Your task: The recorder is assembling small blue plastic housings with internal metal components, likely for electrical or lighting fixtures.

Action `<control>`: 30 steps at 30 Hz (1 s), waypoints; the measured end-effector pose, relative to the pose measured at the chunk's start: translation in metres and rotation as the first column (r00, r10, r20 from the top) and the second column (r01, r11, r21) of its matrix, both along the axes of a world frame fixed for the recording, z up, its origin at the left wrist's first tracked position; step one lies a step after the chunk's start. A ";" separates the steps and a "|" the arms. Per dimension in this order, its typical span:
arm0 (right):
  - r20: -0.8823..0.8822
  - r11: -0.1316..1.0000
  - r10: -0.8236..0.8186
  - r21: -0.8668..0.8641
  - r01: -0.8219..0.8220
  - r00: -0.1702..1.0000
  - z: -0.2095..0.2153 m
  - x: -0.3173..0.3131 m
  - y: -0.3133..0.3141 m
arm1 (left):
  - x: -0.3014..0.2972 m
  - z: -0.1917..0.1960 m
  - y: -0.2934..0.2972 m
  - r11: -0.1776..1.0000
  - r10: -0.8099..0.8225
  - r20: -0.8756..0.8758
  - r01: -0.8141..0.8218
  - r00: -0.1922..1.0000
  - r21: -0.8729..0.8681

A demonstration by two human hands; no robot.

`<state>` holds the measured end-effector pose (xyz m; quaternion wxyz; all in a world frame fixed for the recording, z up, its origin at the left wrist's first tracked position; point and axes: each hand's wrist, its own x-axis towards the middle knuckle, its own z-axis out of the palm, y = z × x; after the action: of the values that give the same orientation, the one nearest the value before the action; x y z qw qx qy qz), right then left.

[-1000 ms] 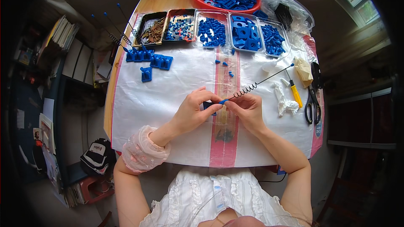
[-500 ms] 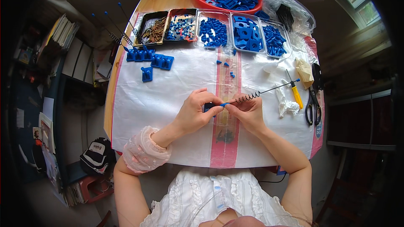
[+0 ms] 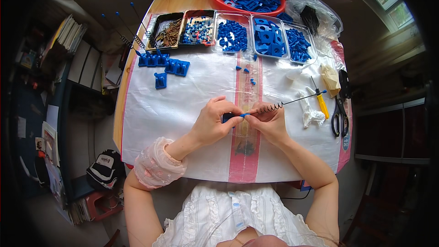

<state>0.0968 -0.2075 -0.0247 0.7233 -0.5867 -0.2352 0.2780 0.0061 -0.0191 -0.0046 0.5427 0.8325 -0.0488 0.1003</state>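
Over the middle of the table, my left hand (image 3: 216,118) pinches a small blue plastic part (image 3: 227,117), mostly hidden behind its fingers. My right hand (image 3: 270,121) is closed on the coiled end of a black spring rod (image 3: 275,107), whose thin straight length runs out to the right and ends in a blue tip. The fingertips of both hands meet where the rod joins the blue part. Assembled blue bases (image 3: 176,67) stand at the left, some with upright spring rods (image 3: 137,41). A few small blue cones (image 3: 246,70) lie beyond my hands.
Along the back stand trays of screws (image 3: 167,32), nuts (image 3: 197,30) and blue parts (image 3: 232,34), with a red basin (image 3: 215,0) of blue pieces behind. At the right lie a yellow-handled screwdriver (image 3: 323,105), black scissors (image 3: 339,119) and crumpled white plastic (image 3: 312,115).
The rod's free blue tip has dipped slightly, toward the screwdriver. Both hands keep nearly the same place and grip.
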 end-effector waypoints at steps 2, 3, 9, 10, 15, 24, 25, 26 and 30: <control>0.001 1.000 -0.010 -0.001 0.010 1.000 0.002 0.000 0.001 | 0.000 0.000 0.000 1.000 -0.002 -0.003 0.002 1.000 0.000; 0.003 1.000 -0.008 -0.003 0.008 1.000 0.003 0.000 0.000 | 0.000 -0.001 0.000 1.000 -0.003 -0.004 0.003 1.000 0.000; 0.004 1.000 -0.004 -0.026 0.004 1.000 0.001 0.000 -0.001 | 0.000 -0.002 -0.001 1.000 0.011 0.023 -0.012 1.000 0.012; 0.011 1.000 -0.003 -0.030 0.003 1.000 0.000 0.000 -0.001 | 0.000 -0.003 0.000 1.000 0.009 0.018 -0.009 1.000 0.010; 0.008 1.000 -0.011 0.026 0.011 1.000 0.003 0.000 0.003 | 0.001 -0.001 0.000 1.000 0.008 0.020 -0.008 1.000 0.007; -0.007 1.000 0.006 -0.030 -0.006 1.000 0.012 0.003 0.002 | 0.002 0.006 -0.002 1.000 -0.015 -0.018 0.015 1.000 0.008; -0.003 0.999 0.010 -0.049 -0.010 1.000 0.011 0.004 0.002 | 0.002 0.006 -0.002 1.000 -0.012 -0.014 0.012 1.000 0.004; -0.001 0.998 0.018 -0.057 -0.018 1.000 0.010 0.004 0.000 | 0.001 0.004 -0.003 1.000 -0.008 -0.009 0.008 1.000 -0.001; -0.012 0.997 0.019 -0.074 -0.019 1.000 0.009 0.006 -0.002 | 0.002 0.005 -0.004 1.000 -0.014 -0.009 0.014 1.000 -0.018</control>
<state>0.1028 -0.2094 -0.0159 0.6998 -0.6092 -0.2264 0.2965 0.0082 -0.0227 0.0007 0.5511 0.8277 -0.0512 0.0930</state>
